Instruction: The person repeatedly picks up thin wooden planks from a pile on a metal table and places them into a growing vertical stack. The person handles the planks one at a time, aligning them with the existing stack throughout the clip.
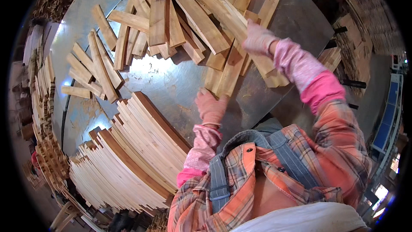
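Note:
Both my hands wear pinkish work gloves. My right hand (259,39) is closed on the near end of a pale wooden slat (223,13) at the right side of a loose heap; its fingertips are partly hidden. Lower down, my left hand (210,108) grips the near ends of two wooden slats (226,75) lying side by side, thumb on one side and fingers on the other. Another slat (268,71) lies below my right wrist, partly covered by it.
A tangled heap of wooden slats (159,17) covers the far part of the metal table (167,75). Several slats (103,66) lie at its left. Near left, a tight row of slats (128,154) stands on edge. Stacked wood (47,141) stands beyond the table's left edge.

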Tool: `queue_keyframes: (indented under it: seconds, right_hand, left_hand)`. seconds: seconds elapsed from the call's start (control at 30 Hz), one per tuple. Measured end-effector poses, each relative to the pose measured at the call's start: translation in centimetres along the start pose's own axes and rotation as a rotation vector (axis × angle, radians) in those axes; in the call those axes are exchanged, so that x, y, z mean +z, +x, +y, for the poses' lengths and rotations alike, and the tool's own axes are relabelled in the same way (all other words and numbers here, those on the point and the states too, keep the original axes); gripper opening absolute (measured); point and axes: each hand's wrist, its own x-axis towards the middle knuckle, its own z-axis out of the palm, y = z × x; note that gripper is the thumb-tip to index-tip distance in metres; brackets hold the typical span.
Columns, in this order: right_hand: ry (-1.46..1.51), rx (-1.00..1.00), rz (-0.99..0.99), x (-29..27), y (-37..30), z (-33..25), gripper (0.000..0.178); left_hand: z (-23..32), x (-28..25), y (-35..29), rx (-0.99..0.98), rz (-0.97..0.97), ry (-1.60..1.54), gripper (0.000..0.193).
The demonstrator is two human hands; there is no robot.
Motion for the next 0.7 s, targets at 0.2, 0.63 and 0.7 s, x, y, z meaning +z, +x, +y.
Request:
queue_keyframes:
  seconds: [0.2,0.63,0.7]
  right_hand:
    - [0.309,0.088,0.048,1.8,-1.7,4.2,0.091]
    - [0.805,-0.181,-0.375,10.8,-10.5,12.5,0.067]
    - [0.963,-0.162,-0.527,12.8,-8.9,14.3,0.044]
  left_hand:
    - [3.6,0.9,-3.9,0.095,-0.202,-0.089,0.082]
    - [12.4,4.2,0.5,-0.016,-0.191,-1.065,0.034]
    - [12.1,3.7,-0.1,-0.082,-0.169,-1.160,0.032]
